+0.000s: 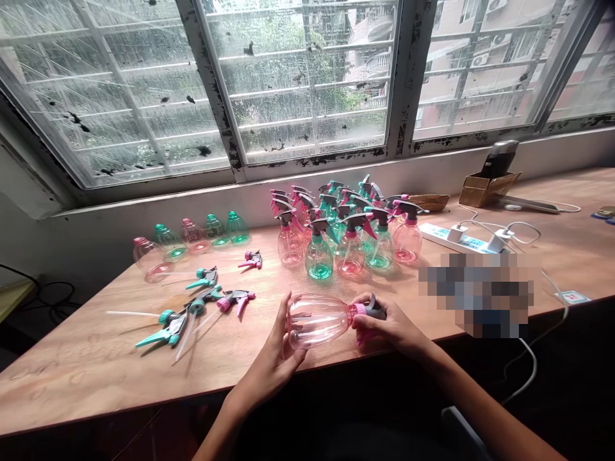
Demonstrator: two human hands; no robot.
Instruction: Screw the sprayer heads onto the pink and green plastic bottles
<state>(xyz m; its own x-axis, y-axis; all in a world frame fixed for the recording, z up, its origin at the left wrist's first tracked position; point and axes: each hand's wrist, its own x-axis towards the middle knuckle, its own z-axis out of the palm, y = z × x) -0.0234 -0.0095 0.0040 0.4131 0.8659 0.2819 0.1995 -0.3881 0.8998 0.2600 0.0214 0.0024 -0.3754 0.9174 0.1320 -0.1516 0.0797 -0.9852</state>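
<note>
A clear pink spray bottle (319,320) lies sideways in the air over the table's front edge, its base to the left. My left hand (283,346) is closed around the base end. At the neck, my right hand (384,323) grips the grey and pink spray head (375,310), whose pink collar meets the bottle's mouth. To the left, loose spray heads in teal and pink lie on the wood, among them a teal one (168,326) and a pink one (235,299), some with white tubes. How tightly the collar sits cannot be made out.
Several bottles with spray heads, such as a green one (319,256), stand in a group behind my hands. Open-topped bottles (195,235) line the back left. A white power strip (456,238), cables and a cardboard box (485,186) occupy the right, near a blurred patch.
</note>
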